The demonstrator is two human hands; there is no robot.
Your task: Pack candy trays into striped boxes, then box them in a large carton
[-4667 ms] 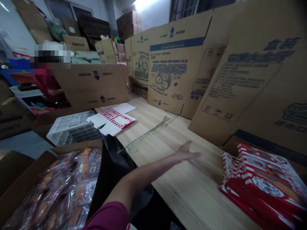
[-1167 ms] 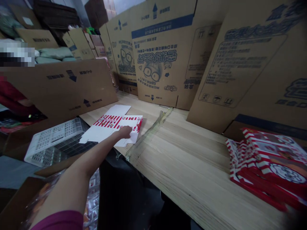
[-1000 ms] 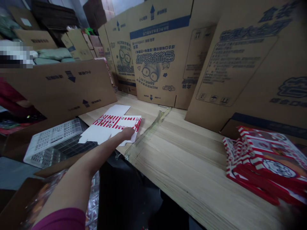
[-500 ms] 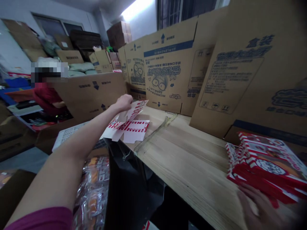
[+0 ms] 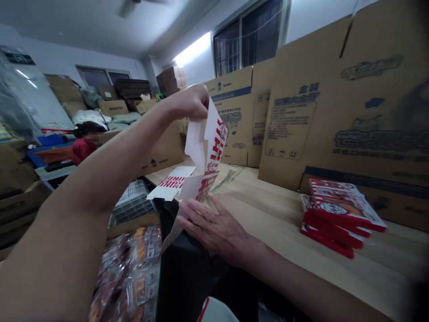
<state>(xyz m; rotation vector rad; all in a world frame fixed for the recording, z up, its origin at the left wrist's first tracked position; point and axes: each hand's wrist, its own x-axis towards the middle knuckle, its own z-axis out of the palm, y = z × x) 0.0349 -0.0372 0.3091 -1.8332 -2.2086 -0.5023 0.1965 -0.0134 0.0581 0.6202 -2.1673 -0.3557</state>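
My left hand (image 5: 198, 102) is raised and closed on the top edge of a partly folded carton (image 5: 214, 150), white inside with red-and-white striped print outside. The carton stands tilted, with its white flaps spread towards the left. Low on the carton is my right hand (image 5: 214, 228), its fingers across a lower flap and its thumb by the printed side; the fingertips are partly hidden. Behind the carton another flat carton blank (image 5: 172, 182) lies at the table's left end. A stack of finished red cartons (image 5: 338, 214) sits on the right of the table.
The wooden table (image 5: 268, 214) runs off to the right, backed by large brown cardboard boxes (image 5: 291, 120). Below left, a box holds wrapped snack packs (image 5: 137, 273), near a white plastic crate (image 5: 130, 201). A person in red (image 5: 83, 147) is at the far left.
My left hand has lifted the carton off the blanks and raised it, opening its flaps. My right hand has left the stack and come left to the carton. The view has turned and tilted upward.
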